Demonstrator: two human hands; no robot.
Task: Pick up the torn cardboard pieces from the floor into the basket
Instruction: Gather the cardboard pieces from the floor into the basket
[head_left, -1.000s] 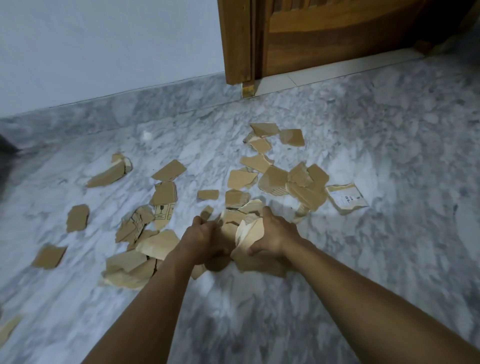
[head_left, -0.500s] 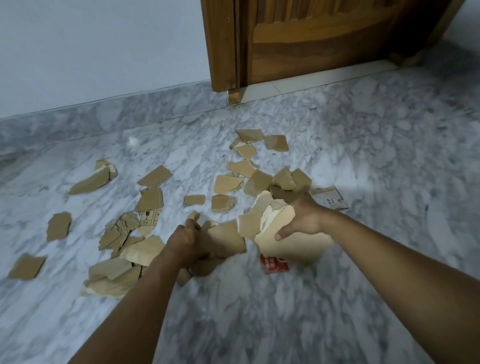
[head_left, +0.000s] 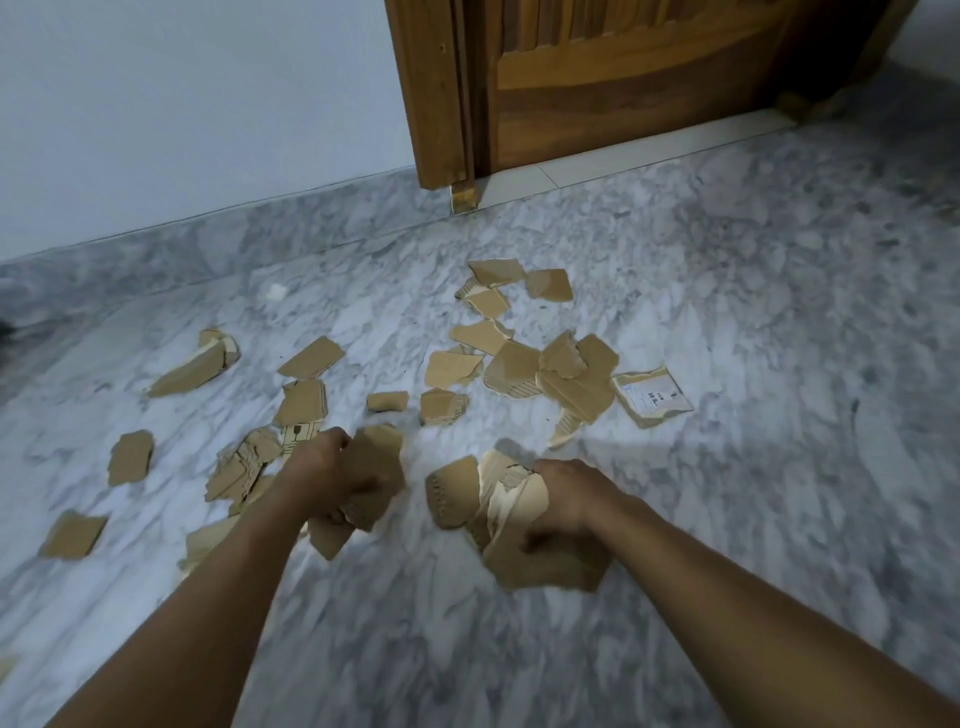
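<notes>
At the near edge, two bare forearms extend forward over the marble floor (head_left: 753, 493). Left hand (head_left: 324, 475): fingers curled round the left bundle (head_left: 376, 462), a stack of brown torn cardboard. Right hand (head_left: 569, 499): fingers and thumb clamped on the right bundle (head_left: 511, 519), several pale and brown torn sheets fanned out to its left. The two bundles are near each other but apart. Whether either bundle touches the floor cannot be told. Beyond and left of the hands, loose pieces (head_left: 519, 364) lie scattered on the floor, some overlapping. A labelled piece (head_left: 652, 397) lies at the right end of the scatter. A white scrap (head_left: 276, 292) lies farther back, near the wall (head_left: 182, 104). A wooden door (head_left: 623, 78) stands at the far right.
</notes>
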